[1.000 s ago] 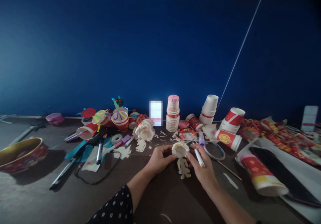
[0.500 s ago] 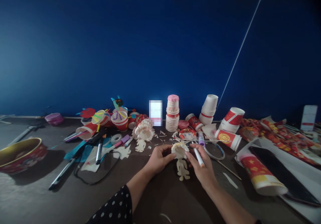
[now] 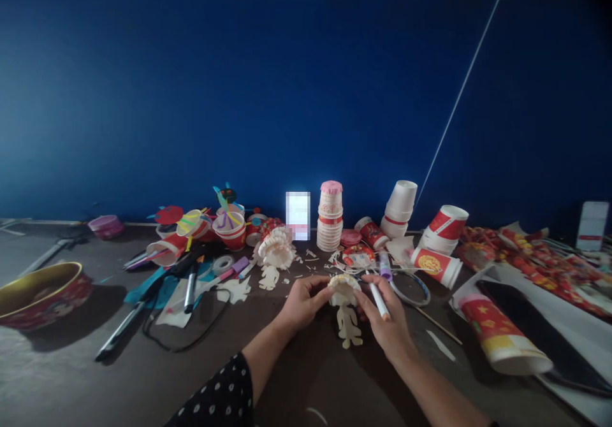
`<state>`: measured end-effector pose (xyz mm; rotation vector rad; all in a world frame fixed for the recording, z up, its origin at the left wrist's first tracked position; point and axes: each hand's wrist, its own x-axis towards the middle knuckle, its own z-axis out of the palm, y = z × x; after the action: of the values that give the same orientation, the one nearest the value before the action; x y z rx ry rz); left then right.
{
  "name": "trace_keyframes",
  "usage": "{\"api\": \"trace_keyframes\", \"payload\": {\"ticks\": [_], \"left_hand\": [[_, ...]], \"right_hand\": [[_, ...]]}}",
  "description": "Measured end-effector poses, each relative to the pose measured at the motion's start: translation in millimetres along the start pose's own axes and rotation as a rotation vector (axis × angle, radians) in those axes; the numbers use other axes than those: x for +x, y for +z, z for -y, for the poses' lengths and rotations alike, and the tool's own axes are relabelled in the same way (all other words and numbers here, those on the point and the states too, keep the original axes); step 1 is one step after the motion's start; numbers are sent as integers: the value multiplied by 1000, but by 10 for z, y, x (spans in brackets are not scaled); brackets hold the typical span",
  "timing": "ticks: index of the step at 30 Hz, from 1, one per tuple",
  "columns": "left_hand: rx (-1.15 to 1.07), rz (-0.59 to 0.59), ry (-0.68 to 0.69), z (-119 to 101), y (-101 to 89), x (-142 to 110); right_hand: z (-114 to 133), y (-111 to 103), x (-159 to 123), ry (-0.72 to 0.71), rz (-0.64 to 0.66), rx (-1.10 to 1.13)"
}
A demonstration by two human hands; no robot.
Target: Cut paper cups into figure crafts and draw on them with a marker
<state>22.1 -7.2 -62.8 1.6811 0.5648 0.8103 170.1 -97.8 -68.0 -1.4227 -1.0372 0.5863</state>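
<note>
Between my two hands is a paper figure [image 3: 348, 325], cut out of pale paper, with a curled, ruffled cream rim round its head and a small body below. My left hand [image 3: 306, 299] pinches the left side of the head between thumb and fingers. My right hand [image 3: 385, 315] grips the right side with its thumb and fingertips, and a white marker [image 3: 378, 299] with an orange end also rests in it. The fingertips behind the figure are hidden. A similar ruffled paper figure [image 3: 269, 278] lies on the table to the left.
A stack of paper cups [image 3: 329, 232] stands behind my hands. White cups [image 3: 399, 207] and a red patterned cup [image 3: 500, 338] are to the right, beside a dark phone [image 3: 540, 331]. On the left are a gold-lined bowl [image 3: 43, 299], a black marker [image 3: 190, 290] and tape [image 3: 222, 264].
The paper figure has tilted slightly, and its body hangs a little lower. Both hands stay almost in the same place, keeping their hold.
</note>
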Motion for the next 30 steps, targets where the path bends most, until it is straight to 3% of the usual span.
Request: {"api": "trace_keyframes", "payload": {"ticks": [10,14,21,30], "left_hand": [[39,-47,9,31,11,12],[54,-155,30,-9,26,-2],[456,-223,251,-111,16,-45],[628,-206,429,-115,22,-56]], "right_hand": [[-26,-2,0,-23,12,-74],[44,-3,-7,-105,-3,-173],[108,19,-61,-125,47,-165],[66,20,-67,-118,86,-127]]}}
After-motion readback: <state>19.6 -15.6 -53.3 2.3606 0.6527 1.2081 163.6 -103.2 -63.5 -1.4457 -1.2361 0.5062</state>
